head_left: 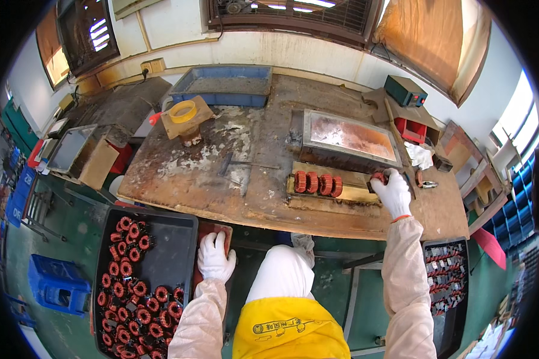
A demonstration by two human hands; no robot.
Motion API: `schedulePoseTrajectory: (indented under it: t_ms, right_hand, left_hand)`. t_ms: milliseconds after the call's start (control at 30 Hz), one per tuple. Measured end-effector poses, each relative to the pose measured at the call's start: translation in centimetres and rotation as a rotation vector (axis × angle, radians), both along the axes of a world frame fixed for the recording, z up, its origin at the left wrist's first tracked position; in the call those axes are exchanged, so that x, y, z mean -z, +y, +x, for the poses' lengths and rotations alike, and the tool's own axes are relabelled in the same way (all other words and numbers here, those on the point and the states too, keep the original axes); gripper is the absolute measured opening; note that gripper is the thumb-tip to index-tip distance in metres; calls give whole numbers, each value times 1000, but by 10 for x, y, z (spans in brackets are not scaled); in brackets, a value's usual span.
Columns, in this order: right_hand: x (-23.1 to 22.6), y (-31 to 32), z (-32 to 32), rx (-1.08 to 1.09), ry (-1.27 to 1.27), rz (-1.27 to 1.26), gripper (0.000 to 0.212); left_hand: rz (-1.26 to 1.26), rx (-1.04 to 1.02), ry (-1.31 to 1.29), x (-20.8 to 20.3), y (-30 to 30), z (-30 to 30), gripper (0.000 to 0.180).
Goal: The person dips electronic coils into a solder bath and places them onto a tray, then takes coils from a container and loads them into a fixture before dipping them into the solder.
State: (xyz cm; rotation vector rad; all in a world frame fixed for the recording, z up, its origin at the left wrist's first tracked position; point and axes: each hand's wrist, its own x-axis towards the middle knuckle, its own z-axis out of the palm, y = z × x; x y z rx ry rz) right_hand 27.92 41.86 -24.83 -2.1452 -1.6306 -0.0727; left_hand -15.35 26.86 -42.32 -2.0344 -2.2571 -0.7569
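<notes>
My right hand (394,192), in a white glove, is closed on a copper-wound ring coil (378,177) over the right end of a wooden strip (356,192) on the workbench. Further left on that strip, several red copper coils (319,183) stand upright in a row. Low on the left, my gloved left hand (216,258) lies open, fingers stretched, against a reddish-brown surface (226,231) beside a black tray (172,216). Loose ring coils (135,305) are heaped in that tray. Behind the strip sits a rectangular metal pan (350,136) with a shiny, brownish surface.
A blue tray (221,84) sits at the bench's back. Left of centre, a yellow ring (182,111) rests on a raised board. A green box (405,90), a red bin (411,130) and a white cloth (419,155) are at right. Another black tray (451,243) holds rows of coils.
</notes>
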Motion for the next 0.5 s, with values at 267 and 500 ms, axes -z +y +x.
schedulePoseTrajectory:
  t_ms: [267,500]
  right_hand:
    - [-62,63,26,-85,-65,-24,61]
    - [-52,106,43,-23,-68,24,59]
  left_hand:
    - [-2,-7,-2,-3,0,1,65]
    - [38,8,9,-2,0,0,63]
